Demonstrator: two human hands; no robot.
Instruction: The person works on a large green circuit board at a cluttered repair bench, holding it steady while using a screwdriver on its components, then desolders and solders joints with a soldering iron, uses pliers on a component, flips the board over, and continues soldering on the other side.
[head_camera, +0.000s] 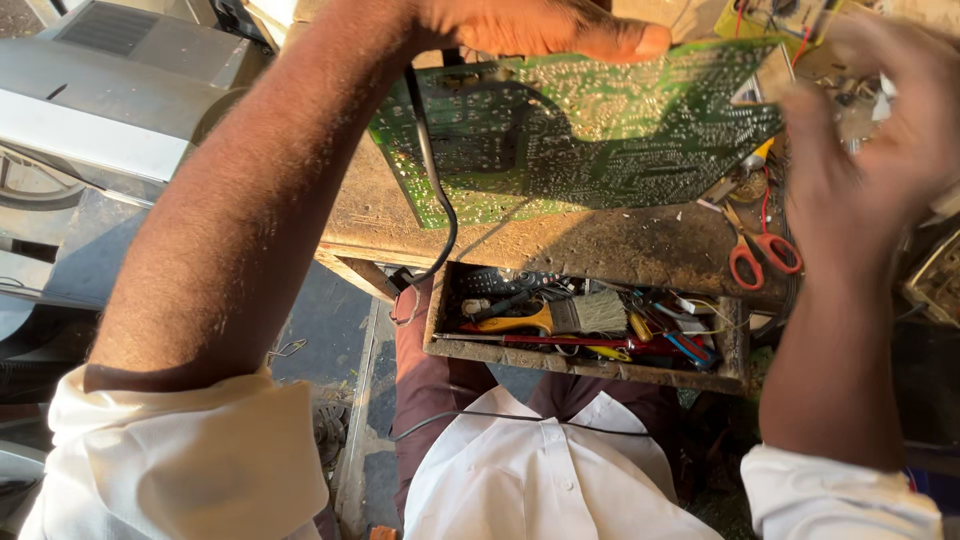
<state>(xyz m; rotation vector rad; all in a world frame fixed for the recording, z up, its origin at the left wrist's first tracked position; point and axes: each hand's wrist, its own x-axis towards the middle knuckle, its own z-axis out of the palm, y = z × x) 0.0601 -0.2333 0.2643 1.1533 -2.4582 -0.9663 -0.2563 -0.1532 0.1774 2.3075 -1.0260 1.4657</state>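
Observation:
My left hand (540, 25) grips the top edge of a large green circuit board (590, 125), solder side towards me, tilted above a worn wooden bench (600, 245). My right hand (880, 130) is blurred at the board's right edge, fingers spread, touching or just beside it; I cannot tell whether it grips anything. A black cable (435, 190) hangs down from the board's left side.
An open drawer (585, 362) under the bench holds a brush (580, 315), screwdrivers and several small tools. Red-handled scissors (762, 250) lie on the bench at the right. A grey metal casing (110, 90) stands at the left. More boards and wires sit at the top right.

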